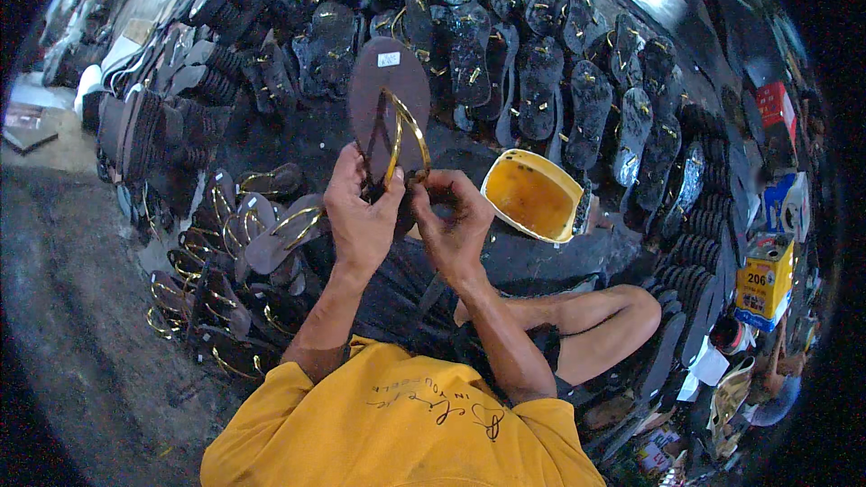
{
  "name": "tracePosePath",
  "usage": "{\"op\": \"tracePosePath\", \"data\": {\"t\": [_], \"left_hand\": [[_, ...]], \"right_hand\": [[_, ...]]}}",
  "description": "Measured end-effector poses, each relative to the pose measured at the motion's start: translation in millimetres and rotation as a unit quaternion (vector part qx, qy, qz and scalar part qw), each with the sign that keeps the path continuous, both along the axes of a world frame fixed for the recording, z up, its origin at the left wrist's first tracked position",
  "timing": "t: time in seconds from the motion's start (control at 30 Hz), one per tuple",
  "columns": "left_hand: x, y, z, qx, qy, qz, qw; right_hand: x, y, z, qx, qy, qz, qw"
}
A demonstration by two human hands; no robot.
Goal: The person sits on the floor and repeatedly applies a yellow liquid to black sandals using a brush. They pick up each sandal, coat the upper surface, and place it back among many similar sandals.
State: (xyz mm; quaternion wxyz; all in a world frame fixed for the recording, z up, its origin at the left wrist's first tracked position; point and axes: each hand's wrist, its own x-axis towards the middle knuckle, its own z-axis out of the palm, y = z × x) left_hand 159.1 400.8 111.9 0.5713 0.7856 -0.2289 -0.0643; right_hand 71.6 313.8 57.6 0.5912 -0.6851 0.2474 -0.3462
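In front of me a flip-flop (368, 95) stands raised, its dark brown sole facing me and a small white sticker near one end. A shiny gold V-shaped strap (413, 126) crosses it. My left hand (356, 207) grips the lower left part of the sole, with the thumb by the strap. Closed in a pinch, my right hand (454, 221) is at the strap's lower right end, where the fingertips partly hide the contact. Just right of that hand sits a cream tub (487, 191) holding amber-brown liquid.
Finished-looking flip-flops (271, 230) with gold straps lie piled at left. Many dark soles (541, 90) with gold strap bits spread across the far side. Stacked soles (135, 140) stand at far left, more stacks (699, 243) at right. A yellow-blue tin (765, 281) stands beyond my bent leg.
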Motion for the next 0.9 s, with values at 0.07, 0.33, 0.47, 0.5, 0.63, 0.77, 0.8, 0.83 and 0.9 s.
{"op": "tracePosePath", "data": {"t": [0.07, 0.33, 0.47, 0.5, 0.63, 0.77, 0.8, 0.83, 0.9], "left_hand": [[1.5, 1.7, -2.2, 0.012, 0.002, -0.006, 1.0], [14.6, 2.7, -8.9, -0.027, 0.113, -0.032, 0.993], [32.0, 27.6, -2.8, -0.073, 0.234, -0.077, 0.966], [37.2, 40.3, 4.0, -0.069, 0.365, -0.053, 0.927], [43.0, 80.4, -9.2, -0.083, 0.417, -0.14, 0.894], [45.3, 86.0, -10.2, 0.04, 0.377, -0.21, 0.901], [46.8, 86.7, -14.0, 0.079, 0.361, -0.219, 0.903], [46.5, 93.4, -18.3, 0.11, 0.313, -0.23, 0.915], [52.8, 107.3, -26.1, 0.167, 0.211, -0.244, 0.932]], "right_hand": [[0.6, -2.1, 3.1, 0.049, -0.002, 0.007, 0.999], [-7.1, -14.7, 26.7, 0.041, 0.064, 0.019, 0.997], [-76.7, -50.7, 44.8, 0.079, 0.071, -0.135, 0.985], [-109.6, -74.0, 34.1, 0.087, 0.072, -0.211, 0.971], [-212.1, -126.7, -38.5, 0.408, -0.056, -0.384, 0.827], [-212.4, -144.2, -96.2, 0.643, -0.073, -0.343, 0.681], [-213.1, -156.2, -113.6, 0.648, -0.101, -0.333, 0.677], [-210.9, -158.3, -126.1, 0.659, -0.124, -0.32, 0.67], [-184.3, -154.3, -98.8, 0.626, -0.097, -0.31, 0.709]]}}
